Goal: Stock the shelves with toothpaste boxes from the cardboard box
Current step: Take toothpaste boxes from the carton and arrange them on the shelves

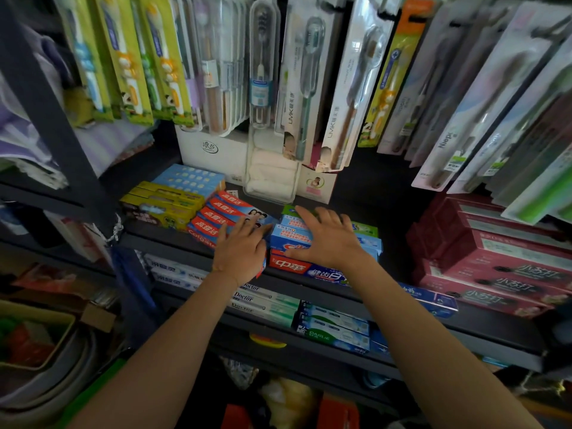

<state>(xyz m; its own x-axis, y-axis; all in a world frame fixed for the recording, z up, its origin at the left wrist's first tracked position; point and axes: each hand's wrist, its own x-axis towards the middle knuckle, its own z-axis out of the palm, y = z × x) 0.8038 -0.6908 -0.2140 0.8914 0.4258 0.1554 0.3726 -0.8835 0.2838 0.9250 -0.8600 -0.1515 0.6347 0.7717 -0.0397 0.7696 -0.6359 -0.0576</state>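
Both hands lie on toothpaste boxes on the dark shelf [399, 243]. My left hand [243, 250] rests flat, fingers straight, on the near end of a row of red Colgate boxes [223, 213]. My right hand [328, 236] presses with spread fingers on a stack of blue-and-red toothpaste boxes [291, 235], which sits on a red-and-blue box [305, 269] at the shelf's front edge. Yellow boxes [161, 204] and a light-blue box [192, 178] lie further left. A cardboard box [96, 315] shows at the lower left, blurred.
Dark red boxes [495, 255] are stacked at the right of the shelf. Packaged toothbrushes [309, 88] hang overhead, close above the shelf. A clear case with white cloths [272, 174] stands behind. Lower shelves hold white and blue toothpaste boxes [334, 329].
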